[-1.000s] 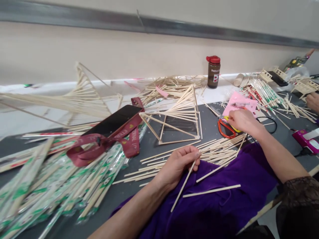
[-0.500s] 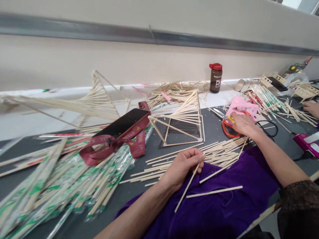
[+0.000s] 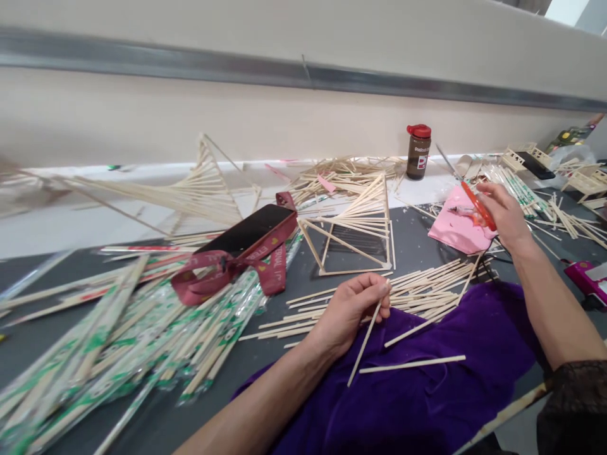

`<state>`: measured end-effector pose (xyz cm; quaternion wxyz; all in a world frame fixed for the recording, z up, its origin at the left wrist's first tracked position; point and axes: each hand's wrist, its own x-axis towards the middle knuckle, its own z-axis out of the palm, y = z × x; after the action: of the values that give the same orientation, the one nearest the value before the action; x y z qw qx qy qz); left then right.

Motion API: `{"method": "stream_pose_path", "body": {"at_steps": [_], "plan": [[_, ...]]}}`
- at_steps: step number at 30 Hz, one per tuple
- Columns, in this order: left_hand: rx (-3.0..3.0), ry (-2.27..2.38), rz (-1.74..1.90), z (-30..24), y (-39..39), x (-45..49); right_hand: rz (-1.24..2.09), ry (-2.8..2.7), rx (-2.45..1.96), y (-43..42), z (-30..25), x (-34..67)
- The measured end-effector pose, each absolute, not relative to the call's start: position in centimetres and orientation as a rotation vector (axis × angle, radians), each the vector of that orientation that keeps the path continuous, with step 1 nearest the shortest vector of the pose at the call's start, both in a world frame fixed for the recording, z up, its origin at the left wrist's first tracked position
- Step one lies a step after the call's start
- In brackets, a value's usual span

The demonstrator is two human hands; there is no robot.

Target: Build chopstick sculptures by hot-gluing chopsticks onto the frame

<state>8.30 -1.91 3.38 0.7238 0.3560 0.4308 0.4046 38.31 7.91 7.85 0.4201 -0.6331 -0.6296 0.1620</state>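
The left hand (image 3: 348,311) pinches one bare bamboo stick (image 3: 366,341) above the purple cloth (image 3: 427,392) at the near edge of the worktop (image 3: 417,243). The right hand (image 3: 505,215) grips orange-handled scissors (image 3: 472,199), lifted over the pink paper (image 3: 458,230) toward the right end. The stick appears uncut. One stick frame (image 3: 353,230) stands assembled mid-worktop. Loose sticks (image 3: 427,284) and wrapped chopsticks (image 3: 142,341) remain unused, so most work is judged outstanding.

Pale matt wooden stick (image 3: 365,341), velvety purple cloth (image 3: 427,392)
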Motion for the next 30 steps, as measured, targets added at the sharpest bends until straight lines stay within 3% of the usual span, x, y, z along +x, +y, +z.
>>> {"method": "stream_pose_path", "body": {"at_steps": [8,14,23,30], "plan": [[0.823,0.91,1.276,7.8,-1.3,6.4,0.792,-1.66,-0.696,4.8,11.3,29.8],[0.876,0.895,1.483,9.4,-1.7,4.6,1.148,-1.872,-0.57,3.5,11.7,26.4],[0.935,1.007,1.63,9.6,-1.2,3.0,0.835,-2.4,-0.862,3.8,9.1,26.7],[0.971,1.072,1.645,9.2,-0.7,2.3,0.651,-2.497,-0.892,4.0,8.3,26.2]]}}
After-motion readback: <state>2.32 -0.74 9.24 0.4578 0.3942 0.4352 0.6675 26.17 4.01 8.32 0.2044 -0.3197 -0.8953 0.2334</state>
